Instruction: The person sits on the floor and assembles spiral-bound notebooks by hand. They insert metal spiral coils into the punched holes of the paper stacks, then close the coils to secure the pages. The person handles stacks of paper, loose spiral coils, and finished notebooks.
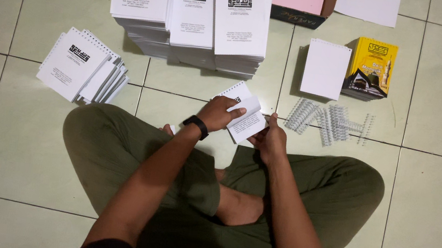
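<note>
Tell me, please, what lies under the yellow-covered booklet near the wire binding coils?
The yellow-covered booklet tops a short stack; only dark edges of the booklets below show. Their covers and the floor tile beneath are hidden.

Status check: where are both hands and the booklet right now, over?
Left hand and right hand both grip a small white punched booklet above the lap. Wire binding coils lie loose on the floor tiles beside the right hand. Nothing blocking.

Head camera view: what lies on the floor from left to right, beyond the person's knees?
Fanned booklets → tall white stacks → booklet held in both hands → wire binding coils → yellow books.
</note>
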